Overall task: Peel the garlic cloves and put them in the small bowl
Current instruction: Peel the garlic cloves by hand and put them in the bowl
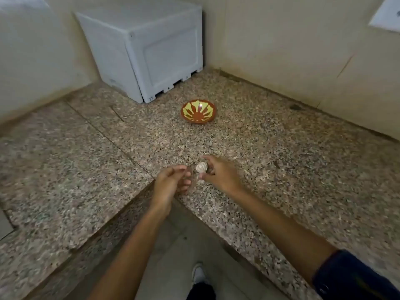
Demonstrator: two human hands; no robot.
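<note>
Right hand (218, 172) grip holds the garlic (201, 167) between thumb and fingers, just above the near surface (281, 159). Left hand (171, 180) just beside it, fingers loosely curled, holding nothing. Bowl (198, 111) sits farther back, well apart, near a white box (149, 48).

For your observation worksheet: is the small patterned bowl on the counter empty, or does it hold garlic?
Empty. The small bowl shows its whole yellow-and-brown pattern inside; the garlic is in the right hand.
</note>
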